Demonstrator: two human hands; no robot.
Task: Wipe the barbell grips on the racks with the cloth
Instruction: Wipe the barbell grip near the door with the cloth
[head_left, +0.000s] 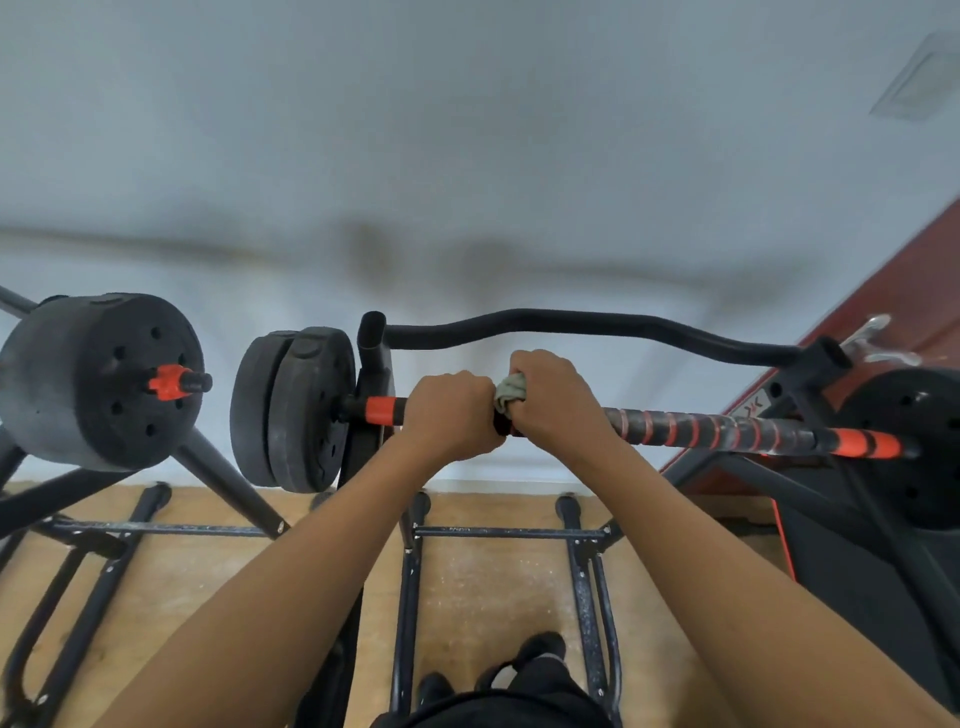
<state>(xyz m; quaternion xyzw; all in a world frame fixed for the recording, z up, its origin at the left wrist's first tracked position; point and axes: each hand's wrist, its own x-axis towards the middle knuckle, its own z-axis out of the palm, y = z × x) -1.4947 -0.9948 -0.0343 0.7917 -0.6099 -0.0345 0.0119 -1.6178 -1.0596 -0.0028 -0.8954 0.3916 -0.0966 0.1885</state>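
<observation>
A barbell (701, 428) with a black grip wound in orange tape lies across a black rack (375, 374). Orange sleeves sit at both ends of its grip. My left hand (451, 413) grips the bar just right of the left orange sleeve. My right hand (553, 397) sits right beside it and holds a grey-green cloth (510, 395) wrapped on the bar. Most of the cloth is hidden under my fingers.
Black weight plates (293, 410) hang at the bar's left end, more at the right (914, 447). A second loaded bar (98, 379) sits on a rack at far left. A curved black bar (571, 325) runs behind. Rack feet (509, 531) cross the wooden floor.
</observation>
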